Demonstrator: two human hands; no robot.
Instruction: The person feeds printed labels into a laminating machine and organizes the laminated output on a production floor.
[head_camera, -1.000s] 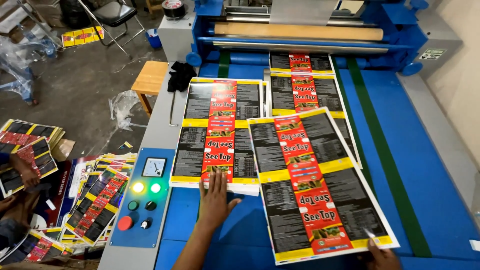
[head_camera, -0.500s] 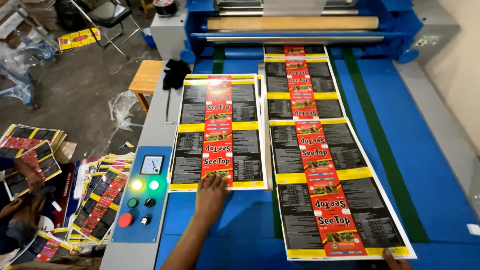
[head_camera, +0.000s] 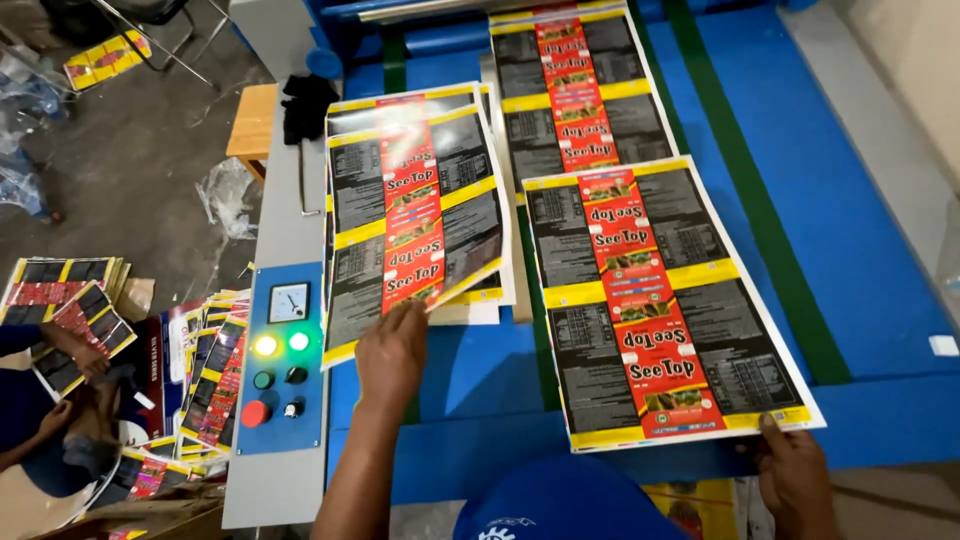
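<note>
A glossy black, yellow and red printed sheet (head_camera: 415, 215) is lifted at its near edge off its stack on the blue counter (head_camera: 860, 260), pinched by the left hand (head_camera: 392, 352). The right hand (head_camera: 795, 472) grips the near corner of a second printed sheet (head_camera: 655, 300) lying flat just beside it. The step in hand looks like picking up a sheet; next it needs lifting clear without creasing.
</note>
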